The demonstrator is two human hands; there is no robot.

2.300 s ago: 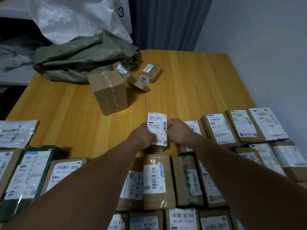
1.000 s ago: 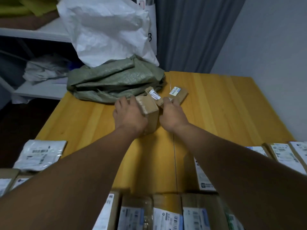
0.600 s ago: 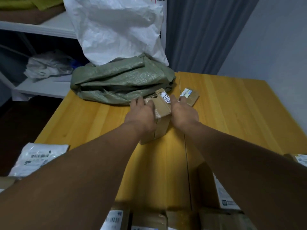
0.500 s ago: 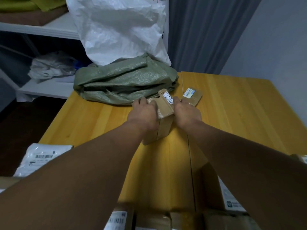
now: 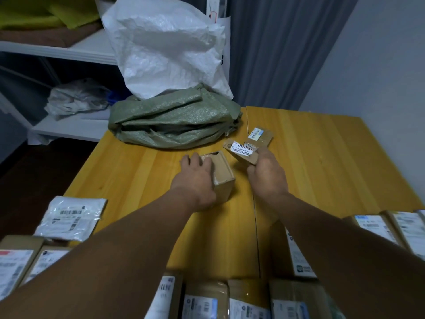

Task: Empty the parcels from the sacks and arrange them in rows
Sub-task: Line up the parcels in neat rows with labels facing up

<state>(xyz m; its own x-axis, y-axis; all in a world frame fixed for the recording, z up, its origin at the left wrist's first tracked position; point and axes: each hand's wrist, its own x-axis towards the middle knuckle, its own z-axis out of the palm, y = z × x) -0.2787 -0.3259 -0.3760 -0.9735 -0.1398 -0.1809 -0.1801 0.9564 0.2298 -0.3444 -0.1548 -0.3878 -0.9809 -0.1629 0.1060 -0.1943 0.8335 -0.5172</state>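
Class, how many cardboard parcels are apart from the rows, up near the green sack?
3. A square box held by the left hand; a flat box gripped by the right hand; a small box lying just beyond it. The green sack may hide more.

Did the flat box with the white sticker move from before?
Yes. It shifted right: the right hand holds the flat box away from the cube box, nearer the blue-label parcel lying by the green sack.
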